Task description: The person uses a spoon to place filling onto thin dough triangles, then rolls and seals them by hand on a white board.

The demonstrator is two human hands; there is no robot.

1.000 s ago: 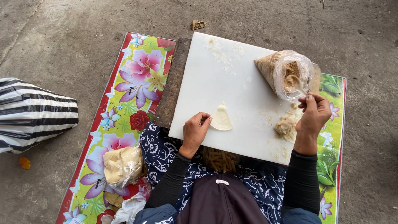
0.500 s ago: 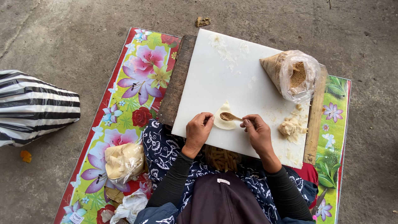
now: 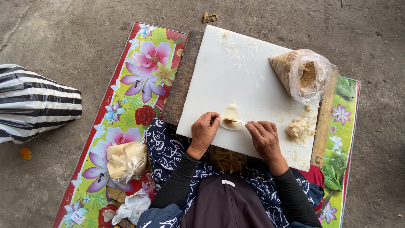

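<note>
The board [image 3: 236, 67] lies on the mat [image 3: 126, 105]. On the board, the dough round [image 3: 230, 115] sits near its 6 o'clock edge, the bag of filling [image 3: 301, 76] at 2 o'clock, the dough lump [image 3: 298, 128] at 4 o'clock. A striped bag [image 3: 36, 103] lies on the floor at 9 o'clock.

One white cutting board [image 3: 236, 80], landmark. On it: one dough wrapper [image 3: 230, 115], one clear bag of brown filling [image 3: 304, 76], one dough lump [image 3: 298, 128]. Left of it: one floral mat [image 3: 139, 80], one bag of dough [image 3: 125, 159], one striped bag [image 3: 36, 103].
</note>
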